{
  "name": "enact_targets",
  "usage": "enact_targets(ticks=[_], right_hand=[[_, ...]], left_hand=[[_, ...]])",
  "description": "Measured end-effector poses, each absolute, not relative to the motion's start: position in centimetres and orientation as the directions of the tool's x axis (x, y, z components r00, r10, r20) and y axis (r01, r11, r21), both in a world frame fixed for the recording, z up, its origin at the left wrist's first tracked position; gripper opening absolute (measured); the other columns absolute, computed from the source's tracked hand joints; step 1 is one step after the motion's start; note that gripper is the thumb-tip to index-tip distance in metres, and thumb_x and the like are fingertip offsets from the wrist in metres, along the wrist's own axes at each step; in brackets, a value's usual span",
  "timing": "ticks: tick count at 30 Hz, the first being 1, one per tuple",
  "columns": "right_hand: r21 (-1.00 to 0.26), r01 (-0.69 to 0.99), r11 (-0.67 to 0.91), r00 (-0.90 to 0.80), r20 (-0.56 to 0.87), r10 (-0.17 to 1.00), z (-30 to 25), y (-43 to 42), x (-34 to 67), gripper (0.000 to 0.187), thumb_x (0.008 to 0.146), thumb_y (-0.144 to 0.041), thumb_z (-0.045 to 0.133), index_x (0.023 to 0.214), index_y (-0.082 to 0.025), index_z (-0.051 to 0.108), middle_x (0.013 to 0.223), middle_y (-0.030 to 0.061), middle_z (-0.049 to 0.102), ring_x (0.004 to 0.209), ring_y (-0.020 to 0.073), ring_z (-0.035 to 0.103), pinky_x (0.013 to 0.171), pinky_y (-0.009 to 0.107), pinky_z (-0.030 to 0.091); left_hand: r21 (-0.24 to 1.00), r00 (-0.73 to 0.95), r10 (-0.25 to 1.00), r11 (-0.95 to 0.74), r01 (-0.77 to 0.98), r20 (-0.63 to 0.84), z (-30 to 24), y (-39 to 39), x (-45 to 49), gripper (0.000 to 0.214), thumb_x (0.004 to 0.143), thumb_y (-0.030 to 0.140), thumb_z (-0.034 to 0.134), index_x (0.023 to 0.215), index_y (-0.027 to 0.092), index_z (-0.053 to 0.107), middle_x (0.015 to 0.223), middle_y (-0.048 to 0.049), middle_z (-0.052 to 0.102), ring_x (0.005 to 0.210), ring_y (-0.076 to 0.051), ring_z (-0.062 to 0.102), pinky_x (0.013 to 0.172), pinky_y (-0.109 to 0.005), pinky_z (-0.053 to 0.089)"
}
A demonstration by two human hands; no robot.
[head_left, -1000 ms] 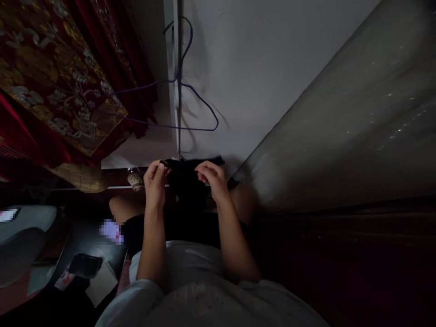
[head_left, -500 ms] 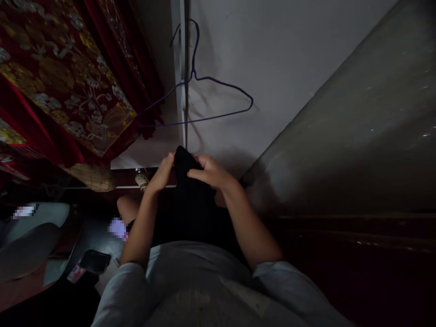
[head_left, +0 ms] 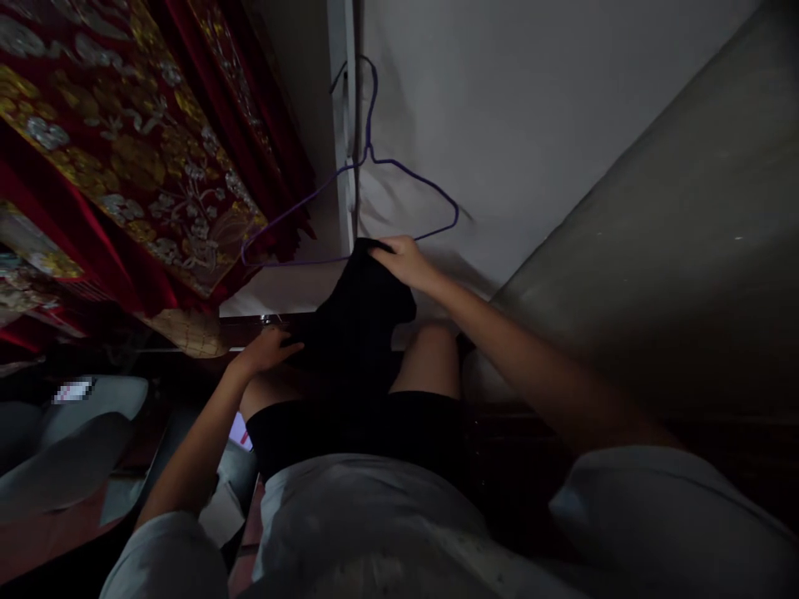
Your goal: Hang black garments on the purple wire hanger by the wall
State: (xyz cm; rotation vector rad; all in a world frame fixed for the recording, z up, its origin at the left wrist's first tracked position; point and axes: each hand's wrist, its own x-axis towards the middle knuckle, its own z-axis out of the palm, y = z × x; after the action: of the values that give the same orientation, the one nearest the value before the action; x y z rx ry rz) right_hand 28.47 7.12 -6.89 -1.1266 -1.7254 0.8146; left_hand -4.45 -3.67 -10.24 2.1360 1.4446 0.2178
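Observation:
A black cloth garment point(head_left: 359, 312) is stretched between my hands above my knees; its exact kind cannot be made out. My right hand point(head_left: 403, 259) pinches its upper edge, thumb on the near side. Lower down, my left hand point(head_left: 270, 349) grips the garment's left side. Just behind the raised edge, a purple wire hanger point(head_left: 405, 169) hangs from a pale upright rail point(head_left: 350, 125). The garment overlaps part of the hanger's bottom bar; whether they touch I cannot tell.
Red embroidered cloth point(head_left: 143, 158) with gold and silver patterns hangs at the upper left. A grey-white wall point(head_left: 512, 100) stands ahead, with a greenish-grey slanted surface point(head_left: 674, 216) on the right. A pale chair point(head_left: 118, 391) is at the lower left.
My hands have moved apart, spreading the garment. The right hand has risen with its edge toward the hanger, while the left has gone lower and to the left.

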Motion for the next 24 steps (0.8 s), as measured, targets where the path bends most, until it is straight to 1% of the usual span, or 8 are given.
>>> enact_targets(ticks=[2, 5, 9, 12, 16, 19, 22, 24], right_hand=[[-0.861, 0.374, 0.344, -0.132, 0.317, 0.939, -6.4, 6.2, 30.1, 0.037, 0.087, -0.045, 0.063, 0.061, -0.02, 0.054, 0.057, -0.0035, 0.044, 0.056, 0.0119, 0.043, 0.055, 0.026, 0.03], [-0.827, 0.482, 0.29, -0.013, 0.324, 0.946, -5.2, 5.2, 32.3, 0.044, 0.085, -0.04, 0.065, 0.053, -0.021, 0.042, 0.053, -0.0044, 0.034, 0.052, 0.0096, 0.033, 0.051, 0.026, 0.022], [-0.783, 0.559, 0.274, 0.059, 0.367, 0.928, -3.7, 4.5, 34.4, 0.043, 0.084, -0.034, 0.061, 0.053, -0.022, 0.035, 0.053, -0.0035, 0.03, 0.052, 0.0098, 0.031, 0.05, 0.027, 0.019], [-0.749, 0.59, 0.302, 0.076, 0.424, 0.902, -3.1, 3.7, 35.4, 0.042, 0.083, -0.032, 0.061, 0.053, -0.022, 0.033, 0.054, -0.003, 0.029, 0.054, 0.0101, 0.031, 0.051, 0.028, 0.02], [-0.754, 0.561, 0.341, 0.115, 0.479, 0.87, -3.2, 2.2, 34.7, 0.039, 0.085, -0.03, 0.059, 0.055, -0.021, 0.036, 0.057, -0.0034, 0.031, 0.055, 0.01, 0.032, 0.054, 0.028, 0.023], [-0.757, 0.505, 0.414, 0.046, 0.503, 0.863, -3.9, 1.3, 32.7, 0.04, 0.091, -0.039, 0.057, 0.059, -0.021, 0.041, 0.059, -0.003, 0.037, 0.057, 0.0113, 0.038, 0.056, 0.028, 0.028], [-0.706, 0.484, 0.516, -0.041, 0.571, 0.82, -4.1, 0.6, 31.8, 0.035, 0.095, -0.044, 0.055, 0.07, -0.02, 0.056, 0.066, -0.0003, 0.053, 0.065, 0.0158, 0.053, 0.064, 0.03, 0.043], [-0.641, 0.511, 0.572, 0.048, 0.686, 0.726, -3.5, 0.0, 32.9, 0.023, 0.096, -0.04, 0.056, 0.091, -0.02, 0.066, 0.087, 0.0048, 0.067, 0.086, 0.0216, 0.065, 0.079, 0.036, 0.052]], left_hand=[[0.486, 0.369, 0.917, -0.257, 0.835, -0.149, -9.9, -3.6, -4.7, 0.034, 0.091, 0.044, 0.061, 0.102, 0.015, 0.076, 0.098, -0.0115, 0.077, 0.091, -0.028, 0.072, 0.086, -0.037, 0.053], [0.414, 0.352, 0.936, -0.315, 0.854, -0.012, -7.7, -2.7, -4.1, 0.034, 0.091, 0.045, 0.061, 0.089, 0.014, 0.074, 0.104, -0.0152, 0.073, 0.095, -0.029, 0.07, 0.089, -0.041, 0.054], [0.319, 0.359, 0.911, -0.409, 0.855, 0.205, -2.4, -1.1, -2.2, 0.028, 0.087, 0.042, 0.065, 0.082, 0.015, 0.07, 0.119, -0.0161, 0.068, 0.11, -0.032, 0.067, 0.101, -0.047, 0.053], [0.374, 0.414, 0.839, -0.532, 0.76, 0.353, 1.0, -0.6, -0.1, 0.022, 0.085, 0.039, 0.067, 0.085, 0.016, 0.067, 0.136, -0.0156, 0.064, 0.13, -0.036, 0.059, 0.114, -0.052, 0.046], [0.533, 0.459, 0.752, -0.659, 0.53, 0.473, 3.0, 0.3, 3.8, 0.02, 0.087, 0.036, 0.068, 0.084, 0.017, 0.062, 0.136, -0.0125, 0.064, 0.13, -0.033, 0.06, 0.115, -0.05, 0.046], [0.547, 0.347, 0.717, -0.69, 0.474, 0.604, 3.3, 2.0, 6.1, 0.014, 0.089, 0.029, 0.066, 0.097, 0.018, 0.062, 0.125, -0.0095, 0.067, 0.124, -0.027, 0.062, 0.112, -0.045, 0.048], [0.537, 0.301, 0.703, -0.697, 0.476, 0.645, 3.3, 4.0, 6.7, 0.026, 0.089, 0.018, 0.06, 0.115, 0.02, 0.061, 0.111, -0.0067, 0.071, 0.11, -0.022, 0.067, 0.104, -0.039, 0.053], [0.521, 0.354, 0.716, -0.688, 0.506, 0.602, 3.6, 4.8, 6.2, 0.032, 0.087, 0.012, 0.055, 0.117, 0.019, 0.063, 0.102, -0.0058, 0.073, 0.098, -0.02, 0.069, 0.095, -0.037, 0.056]])
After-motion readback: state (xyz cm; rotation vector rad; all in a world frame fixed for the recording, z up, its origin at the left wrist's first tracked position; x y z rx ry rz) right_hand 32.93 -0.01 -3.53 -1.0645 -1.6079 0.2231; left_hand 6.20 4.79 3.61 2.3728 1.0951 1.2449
